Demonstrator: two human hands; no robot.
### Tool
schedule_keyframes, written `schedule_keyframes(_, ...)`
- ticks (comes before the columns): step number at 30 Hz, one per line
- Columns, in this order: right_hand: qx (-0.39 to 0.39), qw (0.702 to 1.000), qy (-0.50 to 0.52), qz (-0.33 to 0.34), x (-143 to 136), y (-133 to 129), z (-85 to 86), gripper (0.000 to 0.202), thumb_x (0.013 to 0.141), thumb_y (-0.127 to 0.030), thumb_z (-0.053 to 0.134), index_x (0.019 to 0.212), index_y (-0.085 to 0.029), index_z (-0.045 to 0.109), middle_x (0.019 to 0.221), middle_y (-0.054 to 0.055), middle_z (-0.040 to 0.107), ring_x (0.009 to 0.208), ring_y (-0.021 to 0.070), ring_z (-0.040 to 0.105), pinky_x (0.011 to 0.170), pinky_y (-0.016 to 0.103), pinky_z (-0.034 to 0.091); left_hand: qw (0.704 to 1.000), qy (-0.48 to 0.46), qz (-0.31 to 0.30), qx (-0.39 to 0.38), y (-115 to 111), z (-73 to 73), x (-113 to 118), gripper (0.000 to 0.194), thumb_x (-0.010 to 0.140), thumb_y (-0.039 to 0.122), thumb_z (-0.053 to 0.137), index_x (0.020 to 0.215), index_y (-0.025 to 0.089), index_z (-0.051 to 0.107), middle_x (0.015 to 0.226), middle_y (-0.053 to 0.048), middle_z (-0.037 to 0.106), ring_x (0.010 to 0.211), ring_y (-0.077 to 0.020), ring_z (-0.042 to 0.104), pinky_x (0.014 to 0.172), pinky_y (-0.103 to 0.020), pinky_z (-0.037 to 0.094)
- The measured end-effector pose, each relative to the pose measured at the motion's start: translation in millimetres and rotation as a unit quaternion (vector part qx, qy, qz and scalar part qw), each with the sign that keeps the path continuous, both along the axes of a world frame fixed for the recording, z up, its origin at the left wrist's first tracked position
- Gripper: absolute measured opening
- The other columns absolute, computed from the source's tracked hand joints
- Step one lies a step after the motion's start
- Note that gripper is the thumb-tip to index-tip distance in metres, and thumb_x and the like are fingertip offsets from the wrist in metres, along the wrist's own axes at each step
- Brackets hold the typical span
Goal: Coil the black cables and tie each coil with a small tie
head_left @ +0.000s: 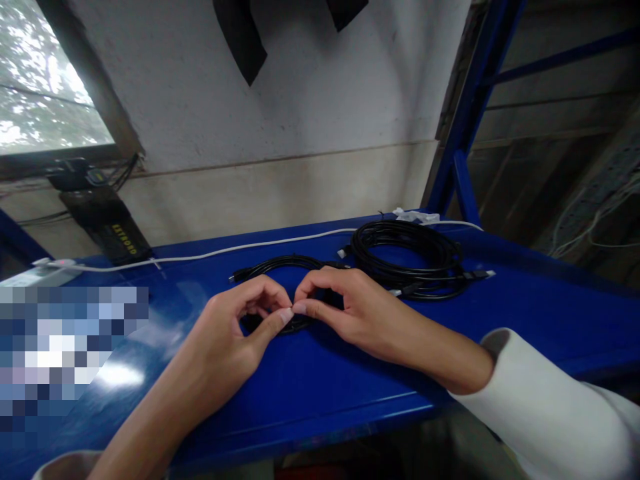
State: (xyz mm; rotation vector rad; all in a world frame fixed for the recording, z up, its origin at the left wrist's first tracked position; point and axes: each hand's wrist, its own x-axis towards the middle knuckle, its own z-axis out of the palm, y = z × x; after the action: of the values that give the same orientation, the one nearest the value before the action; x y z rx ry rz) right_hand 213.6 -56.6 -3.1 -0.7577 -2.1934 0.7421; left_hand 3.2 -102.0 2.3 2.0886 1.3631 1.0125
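Observation:
My left hand (235, 333) and my right hand (365, 310) meet fingertip to fingertip in front of a small coil of black cable (295, 261). Each pinches with thumb and index finger; whatever lies between the tips is too small to make out. The coil rests on the blue tabletop (340, 380), partly hidden by both hands, with a connector (241, 275) pointing left. Right beside it lie larger coils of black cable (405, 270), stacked, with several plugs sticking out, some with whitish tips.
A white cable (260, 247) runs along the back edge from a white power strip (55, 270). A dark container with yellow lettering (107, 227) leans at the back left. Crumpled clear plastic (416, 217) lies behind the large coils. A blue metal upright (465, 127) rises at right.

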Motion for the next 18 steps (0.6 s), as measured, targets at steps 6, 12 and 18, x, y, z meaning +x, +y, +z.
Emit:
schedule_keyframes(6,0.029,0.999,-0.026,-0.004,0.9,-2.1,-3.8,0.008,0.099,-0.022,0.067,0.099,-0.020,0.074,0.099,0.002,0.075,0.097,0.0180,0.066,0.092,0.032,0.045,1.000,0.005,0.004,-0.003,-1.1,-1.1,-1.4,0.009,0.097,0.026,0.066,0.090,0.024,0.070,0.086,0.003,0.072,0.078,-0.0155,0.066,0.074,-0.029,0.049)
schedule_keyframes(12,0.031,0.999,-0.034,-0.011,1.1,-4.2,-1.5,0.010,0.096,-0.018,0.064,0.098,-0.021,0.073,0.101,0.002,0.075,0.099,0.0192,0.066,0.094,0.034,0.046,1.000,0.007,0.003,0.001,-2.8,0.4,-1.8,0.010,0.097,0.024,0.066,0.089,0.023,0.072,0.084,0.003,0.072,0.077,-0.0154,0.065,0.074,-0.028,0.048)
schedule_keyframes(18,0.015,0.999,-0.037,-0.026,1.0,-4.8,0.2,0.009,0.096,-0.019,0.064,0.096,-0.021,0.073,0.101,0.003,0.076,0.098,0.0205,0.066,0.091,0.034,0.046,1.000,0.008,-0.006,0.004,-1.4,1.3,1.1,0.009,0.095,0.023,0.068,0.088,0.024,0.074,0.081,0.004,0.074,0.075,-0.0155,0.067,0.072,-0.027,0.048)
